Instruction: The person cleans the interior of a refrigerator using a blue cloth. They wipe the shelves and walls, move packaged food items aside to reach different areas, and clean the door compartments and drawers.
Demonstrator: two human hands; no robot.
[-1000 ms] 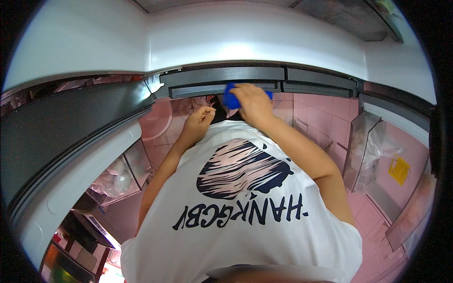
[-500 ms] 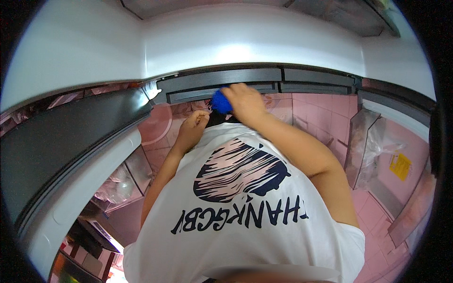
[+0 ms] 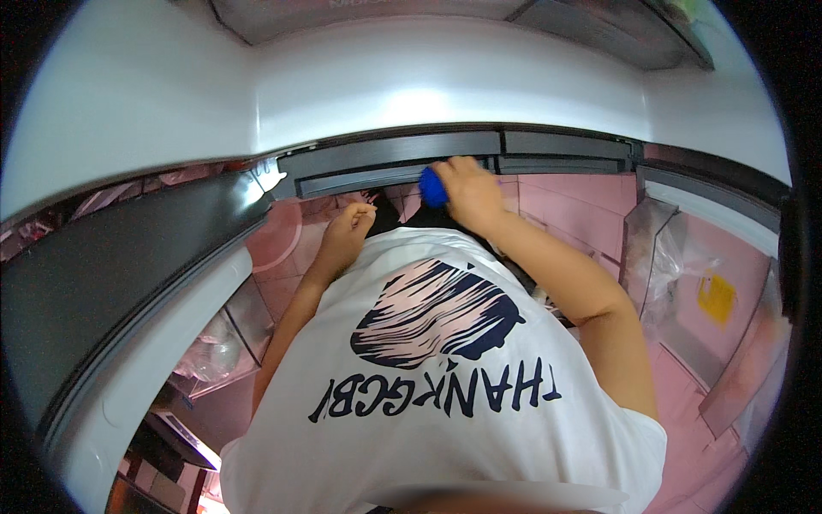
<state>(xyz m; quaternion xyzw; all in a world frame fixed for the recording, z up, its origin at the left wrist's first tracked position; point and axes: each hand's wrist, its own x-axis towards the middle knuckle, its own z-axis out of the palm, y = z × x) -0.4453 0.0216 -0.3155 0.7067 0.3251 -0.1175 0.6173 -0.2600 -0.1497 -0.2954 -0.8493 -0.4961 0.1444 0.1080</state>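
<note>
My right hand (image 3: 473, 197) grips a bright blue cloth (image 3: 433, 188), bunched up so that I cannot make out its exact form. Cloth and fingertips are at the dark grey front strip (image 3: 390, 152) of an open white refrigerator, near the strip's middle. My left hand (image 3: 345, 236) hangs beside my white shirt, closer to me than the strip. Its fingers are curled in with nothing visible in them, and it is apart from the cloth and the strip.
An open fridge door with a dark edge (image 3: 128, 283) stands on the left. Another open door on the right carries clear bins (image 3: 651, 244) with plastic bags. Past the left hand, a pink basin (image 3: 278, 236) sits on the pink tiled floor. A clear shelf (image 3: 462, 38) lies inside the fridge.
My right hand has moved to the right along the grey strip with the blue cloth. The left hand has stayed almost in place, still curled.
</note>
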